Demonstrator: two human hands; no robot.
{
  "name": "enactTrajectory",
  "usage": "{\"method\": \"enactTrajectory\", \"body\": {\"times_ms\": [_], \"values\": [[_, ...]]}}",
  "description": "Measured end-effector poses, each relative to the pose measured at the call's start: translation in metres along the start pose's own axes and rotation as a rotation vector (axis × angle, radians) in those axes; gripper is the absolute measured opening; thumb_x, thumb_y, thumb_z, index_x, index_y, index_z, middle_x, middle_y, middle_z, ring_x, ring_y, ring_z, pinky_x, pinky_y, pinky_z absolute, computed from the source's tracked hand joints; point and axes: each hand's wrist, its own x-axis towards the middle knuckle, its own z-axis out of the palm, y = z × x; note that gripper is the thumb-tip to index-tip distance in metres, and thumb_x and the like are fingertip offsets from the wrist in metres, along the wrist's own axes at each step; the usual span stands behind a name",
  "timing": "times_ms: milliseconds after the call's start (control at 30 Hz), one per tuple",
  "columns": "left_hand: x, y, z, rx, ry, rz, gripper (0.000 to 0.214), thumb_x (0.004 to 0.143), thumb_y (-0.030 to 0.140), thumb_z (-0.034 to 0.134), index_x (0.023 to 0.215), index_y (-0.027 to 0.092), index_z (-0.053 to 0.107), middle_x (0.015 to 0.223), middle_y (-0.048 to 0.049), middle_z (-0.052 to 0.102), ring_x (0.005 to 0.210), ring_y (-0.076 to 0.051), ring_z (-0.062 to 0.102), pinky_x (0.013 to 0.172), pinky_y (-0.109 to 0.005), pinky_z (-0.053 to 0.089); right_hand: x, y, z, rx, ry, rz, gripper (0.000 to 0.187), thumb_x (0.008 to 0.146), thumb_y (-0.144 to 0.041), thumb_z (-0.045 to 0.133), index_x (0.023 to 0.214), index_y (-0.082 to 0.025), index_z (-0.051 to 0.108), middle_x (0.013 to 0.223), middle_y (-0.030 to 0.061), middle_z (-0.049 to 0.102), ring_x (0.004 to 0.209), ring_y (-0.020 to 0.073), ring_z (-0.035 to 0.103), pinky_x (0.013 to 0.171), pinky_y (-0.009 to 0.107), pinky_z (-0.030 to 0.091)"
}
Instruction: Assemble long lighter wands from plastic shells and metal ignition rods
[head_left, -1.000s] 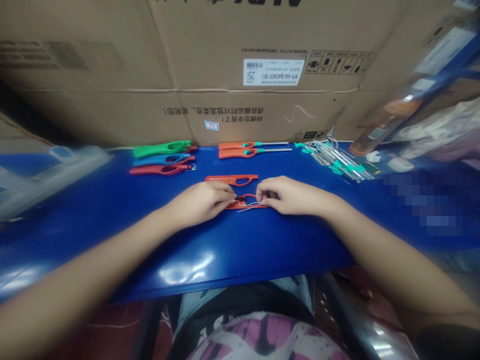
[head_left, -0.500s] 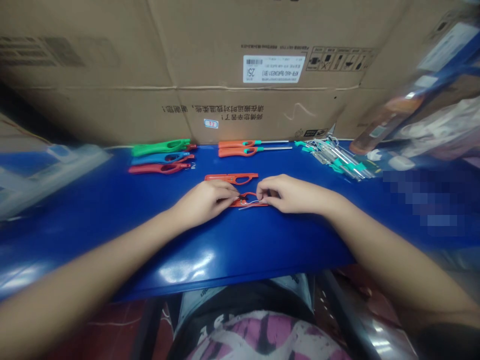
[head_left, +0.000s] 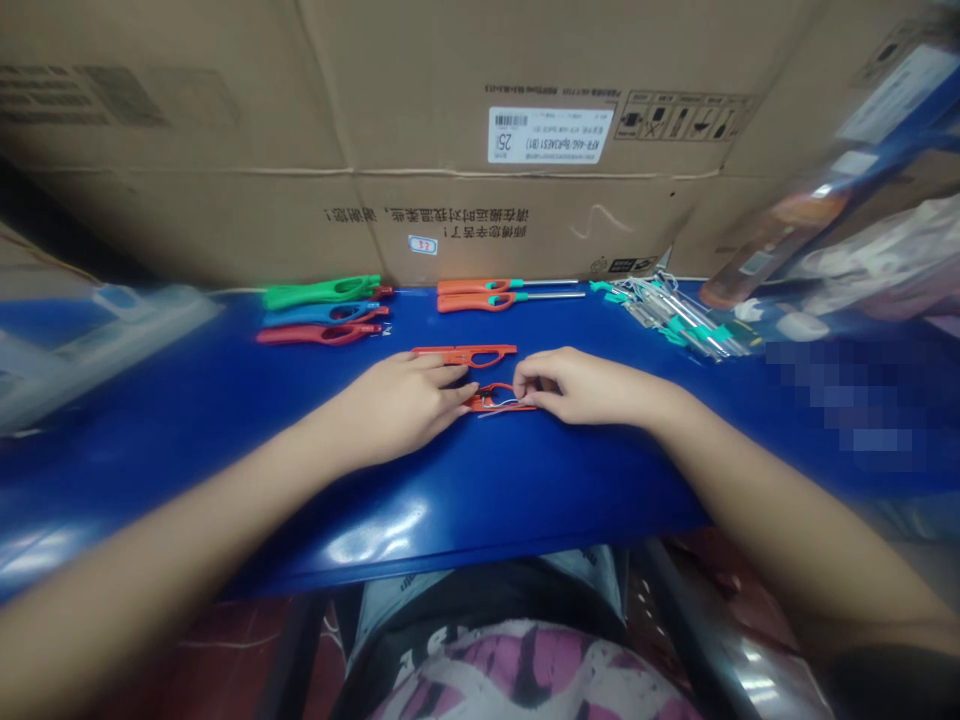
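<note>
An orange lighter-handle half (head_left: 495,400) lies on the blue table (head_left: 480,490) between my hands, with thin white wires on it. My left hand (head_left: 405,400) rests on its left end, fingers stretched fairly flat and pressing it down. My right hand (head_left: 574,385) is closed in a pinch on its right end and the wires. A second orange handle half (head_left: 465,353) lies just beyond, touching my left fingertips.
Green, blue and red handles (head_left: 322,310) lie at the back left. Two assembled orange lighters (head_left: 502,294) lie at the back centre. A pile of teal-tipped metal tubes (head_left: 675,315) sits at the back right. Cardboard boxes (head_left: 450,130) wall off the rear. Plastic bags lie at both sides.
My left fingers have uncurled from a pinch and now lie flatter on the handle's left end. The right hand has barely moved.
</note>
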Motion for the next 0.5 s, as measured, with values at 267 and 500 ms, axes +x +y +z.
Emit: {"method": "enactTrajectory", "body": {"times_ms": [267,500], "values": [[0.000,0.001,0.002,-0.122,-0.020,0.005,0.030,0.104,0.027,0.051,0.120,0.015,0.073,0.115,-0.0131,0.075,0.107,-0.028,0.071,0.096,-0.043,0.058,-0.001,0.001,0.000,0.007,0.012,-0.047,0.017,0.087,-0.005,0.056,0.091,-0.017,0.067,0.087,0.0027,0.069,0.074,0.0138,0.056,0.067,0.025,0.040],[0.003,-0.006,0.005,-0.261,-0.019,-0.010,0.026,0.103,0.027,0.054,0.115,0.017,0.075,0.112,-0.0097,0.075,0.104,-0.025,0.071,0.096,-0.039,0.057,0.006,-0.002,0.014,-0.015,0.182,-0.049,0.011,0.090,-0.012,0.059,0.093,-0.016,0.069,0.090,0.0038,0.067,0.072,0.0128,0.055,0.069,0.026,0.041]]}}
